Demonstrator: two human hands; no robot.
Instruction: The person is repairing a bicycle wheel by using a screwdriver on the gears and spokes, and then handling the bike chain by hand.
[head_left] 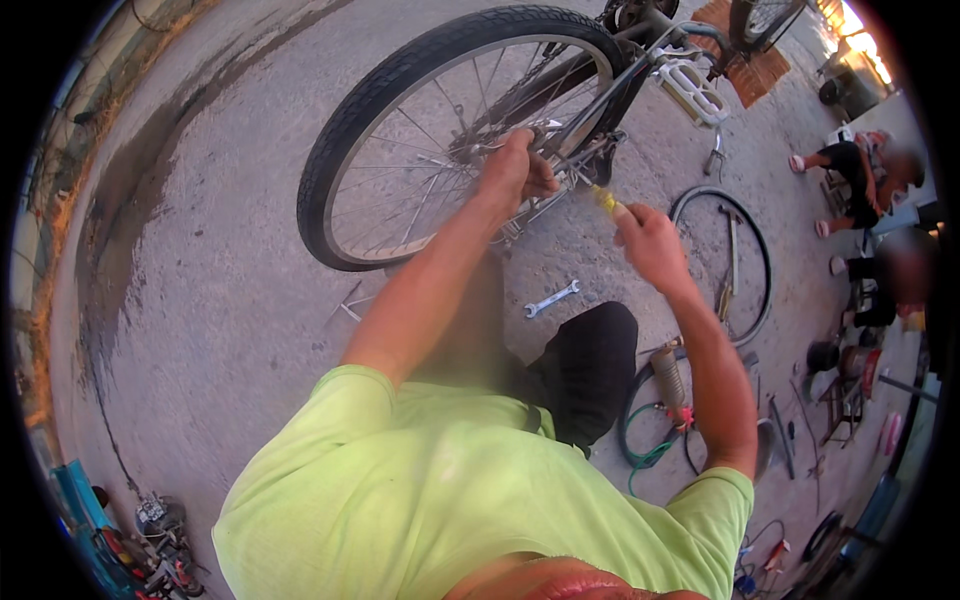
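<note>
Two hands are engaged at the rear hub of a bicycle that stands inverted on the concrete ground (200,300). The left hand (515,170) is closed about a part at the axle of the rear wheel (400,110); what is gripped there cannot be made out. The right hand (650,245) is closed around the yellow handle of a screwdriver (607,203), whose tip is directed toward the hub and frame junction. The wheel is seen seated in the frame, with its tyre mounted, so the work at the axle is judged to be under way and not finished. A silver spanner (551,298) lies unused on the ground just in front of the person's dark-trousered knee. A loose tyre (722,262) lies flat to the right, well apart from the wheel. A pump with a green hose (668,385) rests near the right forearm. Other seated persons are noted at the far right.
</note>
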